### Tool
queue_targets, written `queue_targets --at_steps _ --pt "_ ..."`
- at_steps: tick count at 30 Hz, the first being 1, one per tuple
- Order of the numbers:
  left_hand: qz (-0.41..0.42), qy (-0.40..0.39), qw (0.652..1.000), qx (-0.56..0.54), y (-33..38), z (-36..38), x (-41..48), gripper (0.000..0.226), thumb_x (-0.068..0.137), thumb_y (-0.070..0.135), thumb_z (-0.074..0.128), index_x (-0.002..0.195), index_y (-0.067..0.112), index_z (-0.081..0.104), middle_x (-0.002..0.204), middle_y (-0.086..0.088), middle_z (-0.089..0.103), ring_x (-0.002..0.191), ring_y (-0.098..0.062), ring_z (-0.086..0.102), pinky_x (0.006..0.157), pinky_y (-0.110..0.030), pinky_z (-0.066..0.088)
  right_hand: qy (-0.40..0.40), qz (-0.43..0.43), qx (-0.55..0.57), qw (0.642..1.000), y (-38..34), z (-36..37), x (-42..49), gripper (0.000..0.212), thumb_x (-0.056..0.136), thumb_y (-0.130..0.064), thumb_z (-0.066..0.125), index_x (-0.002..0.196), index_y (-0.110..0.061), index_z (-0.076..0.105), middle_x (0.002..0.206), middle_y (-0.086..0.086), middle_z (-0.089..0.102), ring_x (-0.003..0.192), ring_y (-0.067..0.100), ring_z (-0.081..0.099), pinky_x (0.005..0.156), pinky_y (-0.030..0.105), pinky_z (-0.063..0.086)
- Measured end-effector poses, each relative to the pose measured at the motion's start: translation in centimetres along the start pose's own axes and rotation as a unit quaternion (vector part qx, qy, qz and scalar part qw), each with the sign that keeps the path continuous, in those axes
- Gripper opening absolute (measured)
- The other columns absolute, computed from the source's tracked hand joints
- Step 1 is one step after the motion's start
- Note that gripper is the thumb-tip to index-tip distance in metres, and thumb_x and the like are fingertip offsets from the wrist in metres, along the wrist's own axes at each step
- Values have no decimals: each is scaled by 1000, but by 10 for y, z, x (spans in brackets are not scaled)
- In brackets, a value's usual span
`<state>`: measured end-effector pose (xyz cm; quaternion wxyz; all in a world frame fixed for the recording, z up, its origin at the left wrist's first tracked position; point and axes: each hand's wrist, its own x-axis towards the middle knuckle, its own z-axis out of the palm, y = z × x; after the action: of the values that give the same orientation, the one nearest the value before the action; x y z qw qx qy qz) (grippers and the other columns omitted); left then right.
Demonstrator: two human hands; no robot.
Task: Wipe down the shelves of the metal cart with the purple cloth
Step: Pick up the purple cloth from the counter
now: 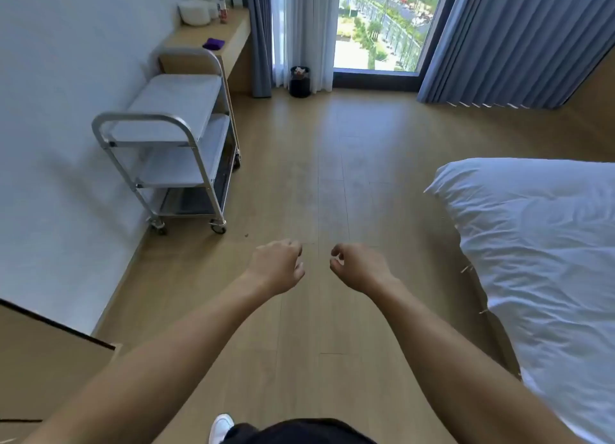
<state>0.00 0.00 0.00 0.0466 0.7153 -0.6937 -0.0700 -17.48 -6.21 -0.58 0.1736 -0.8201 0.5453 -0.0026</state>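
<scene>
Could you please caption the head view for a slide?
Empty left hand and right hand hover; purple cloth lies on the desk beyond the metal cart.

Brushed metal cart (pixel 173 137); purple cloth (pixel 213 43); wood floor (pixel 332 177).

We see the metal cart (pixel 173 107) in the left part of the frame. It stands upright on small wheels, with its long side along the white wall (pixel 50 110). Its frame is of silver tube, with a rounded handle at each end, and it carries three flat shelves, one above the other. The purple cloth (pixel 213 43) lies in the upper left of the frame as a small dark bundle on the wooden counter (pixel 233 27), just behind the cart and not touching it.
</scene>
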Motion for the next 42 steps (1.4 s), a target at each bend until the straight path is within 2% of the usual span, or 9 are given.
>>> queue_targets --at_steps 9,15,18,21,24,28,30,35,42 --pt "-21 -4 1000 -22 0 16 -7 31 92 42 48 114 21 57 107 4 62 99 -19 61 76 -33 50 -12 -21 -17 1000 8 10 10 28 93 -37 45 109 -22 63 107 -2 68 98 22 63 74 31 48" --pt "-15 -58 998 -33 -17 23 26 33 93 45 48 116 23 56 109 6 63 101 -17 61 77 -30 48 -45 -19 -18 999 6 17 44 26 92 -38 45 105 -24 64 104 -2 68 93 22 64 73 32 50" --pt "-13 -78 996 -43 -31 23 62 31 93 45 48 112 22 58 105 6 65 96 -17 62 75 -31 47 -43 -20 -9 999 2 11 79 27 92 -39 45 105 -25 64 102 -2 68 91 22 64 74 33 52" --pt "10 -43 998 -33 -51 19 102 28 93 45 48 104 22 59 100 7 64 93 -16 62 72 -30 48 -14 -32 6 999 -8 1 122 26 92 -41 46 106 -26 63 102 -5 69 92 19 64 75 33 52" --pt "11 -8 999 -46 -78 2 136 27 93 45 49 105 23 60 99 9 63 93 -14 62 73 -31 50 25 -37 33 998 -21 -13 156 26 93 -40 46 108 -27 63 103 -10 68 94 13 63 74 31 51" --pt "2 10 990 -144 -115 -24 162 21 92 46 53 103 29 60 95 16 61 86 -3 59 71 -26 51 32 -36 53 997 -34 -26 199 23 93 -42 47 105 -30 63 100 -14 68 91 8 63 72 28 50" --pt "10 1 990 -142 -131 -33 180 21 93 47 52 104 31 60 96 17 61 86 -2 58 72 -23 50 28 -30 51 998 -39 -35 223 23 93 -42 47 103 -30 63 99 -15 68 90 7 63 71 28 50" --pt "35 -12 991 -128 -145 -45 250 22 93 45 52 105 29 61 98 15 62 87 -4 59 74 -27 53 41 -28 70 996 -45 -55 284 22 94 -42 48 103 -30 64 95 -15 68 86 5 63 72 30 52" --pt "46 -16 995 -85 -157 -49 395 27 93 46 51 109 25 60 100 12 63 93 -9 61 77 -32 53 28 -26 75 996 -14 -75 405 25 95 -41 48 112 -29 63 101 -15 67 93 5 62 74 28 50"
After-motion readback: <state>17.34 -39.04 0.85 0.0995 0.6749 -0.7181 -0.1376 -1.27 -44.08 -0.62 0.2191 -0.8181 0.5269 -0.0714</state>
